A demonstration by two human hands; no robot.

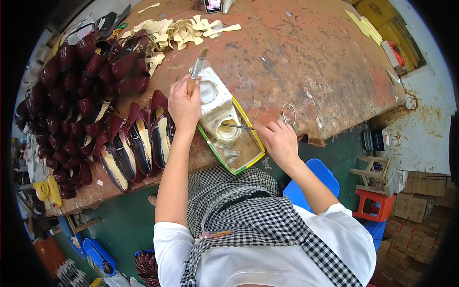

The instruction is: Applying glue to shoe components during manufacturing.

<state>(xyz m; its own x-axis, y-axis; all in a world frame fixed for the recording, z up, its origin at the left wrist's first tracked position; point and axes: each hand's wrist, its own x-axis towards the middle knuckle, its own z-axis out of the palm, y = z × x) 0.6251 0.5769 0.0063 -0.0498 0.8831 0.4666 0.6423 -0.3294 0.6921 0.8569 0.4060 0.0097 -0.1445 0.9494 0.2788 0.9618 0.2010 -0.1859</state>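
My left hand (184,106) is closed around the wooden handle of a flat paintbrush (197,68), its bristles pointing up and away from me. In my right hand (279,142), the fingers pinch a thin dark stick (239,126). Its far end reaches into a small round cup (228,130) holding something pale yellow; whether that end has bristles I cannot tell. The cup sits in a white block (217,91) with a second round well (208,92) farther off. Both lie in a shallow carton with a yellow and green rim (258,160).
Dark red shoes (138,136) stand in a row left of my left forearm, beside a large heap of similar shoes (76,95). Cream cut pieces (181,33) are piled beyond. A looped cord (288,114) lies near my right hand on the worn table (315,71). Blue stool (318,179) below.
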